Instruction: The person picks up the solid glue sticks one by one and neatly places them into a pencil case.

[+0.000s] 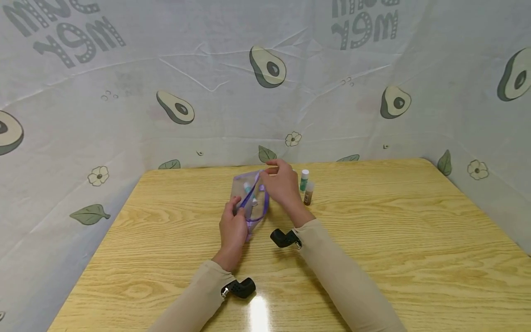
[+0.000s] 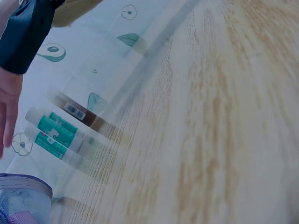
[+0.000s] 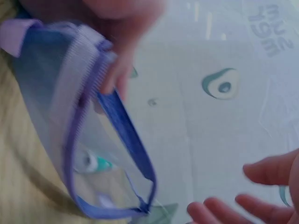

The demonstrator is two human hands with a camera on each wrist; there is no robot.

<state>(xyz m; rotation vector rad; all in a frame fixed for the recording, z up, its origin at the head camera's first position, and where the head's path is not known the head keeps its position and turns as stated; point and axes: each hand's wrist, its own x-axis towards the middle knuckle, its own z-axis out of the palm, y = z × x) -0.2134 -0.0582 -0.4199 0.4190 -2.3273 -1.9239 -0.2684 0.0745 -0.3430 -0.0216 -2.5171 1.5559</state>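
Note:
My left hand (image 1: 233, 228) grips the near edge of a see-through mesh zipper pouch (image 1: 238, 188) with purple trim. The pouch's mouth gapes in the right wrist view, and a small white-and-green tube (image 3: 96, 162) lies inside it. My right hand (image 1: 283, 184) is beside the far end of the mouth. Its fingers (image 3: 268, 169) are spread and apart from the pouch in the right wrist view. Just right of that hand stand a green-labelled tube (image 1: 304, 180) with a white cap and a brown tube (image 1: 308, 193). A second green-labelled tube (image 2: 50, 144) shows in the left wrist view.
The wood-grain table (image 1: 394, 240) extends around the hands. A pale cloth (image 1: 224, 115) printed with avocados hangs behind it and at both sides. Each wrist bears a black camera, such as the right one (image 1: 284, 238).

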